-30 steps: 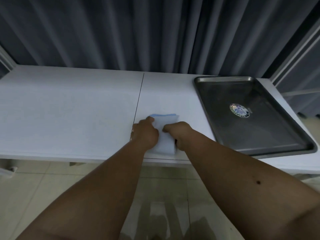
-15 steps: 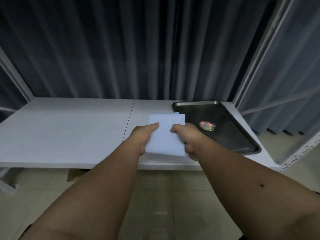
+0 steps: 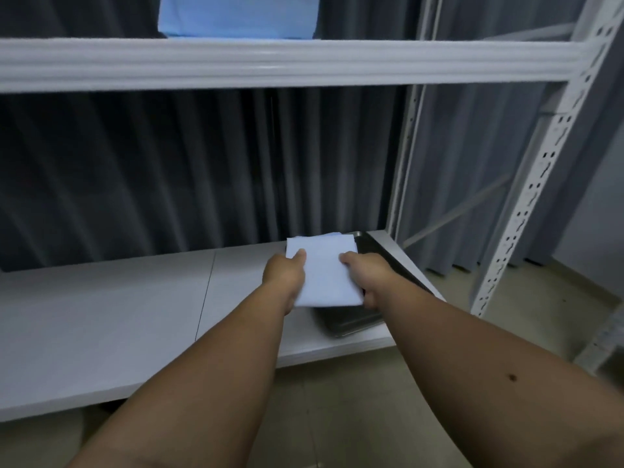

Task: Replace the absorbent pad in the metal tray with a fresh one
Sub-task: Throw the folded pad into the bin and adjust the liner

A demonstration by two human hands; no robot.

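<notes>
1. Left hand (image 3: pixel 283 275): grips the left edge of the folded pad (image 3: pixel 326 273), thumb lying on top of the sheet and the other fingers curled beneath it, out of sight.
2. Right hand (image 3: pixel 366 276): grips the right edge of the same pad, thumb on its upper face and the fingers curled round the edge below.
3. Pad: a pale, whitish-blue folded sheet, held between both hands, roughly flat with its far edge tipped up. It is in front of the tray (image 3: pixel 351 324) and covers much of it in this view; whether it touches the tray cannot be told.
4. Tray: dark metal, shallow, lying flat at the right end of the tabletop (image 3: pixel 111 319). Only its near rim, below the pad, and a strip of its right side past the right hand are visible.
5. Tabletop: a white surface made of two panels that meet at a thin seam left of the hands.
6. Upper shelf (image 3: pixel 270 64): a white ribbed beam crossing the top of the view, joined at the right to a perforated white upright (image 3: pixel 537 184).
7. Blue stack (image 3: pixel 238 15): light blue material resting on the upper shelf, cut off by the top edge of the view.
8. Curtain (image 3: pixel 152 170): dark grey, pleated, hanging behind the rack.
9. Floor (image 3: pixel 337 417): pale tiles below the tabletop, between the two forearms.
</notes>
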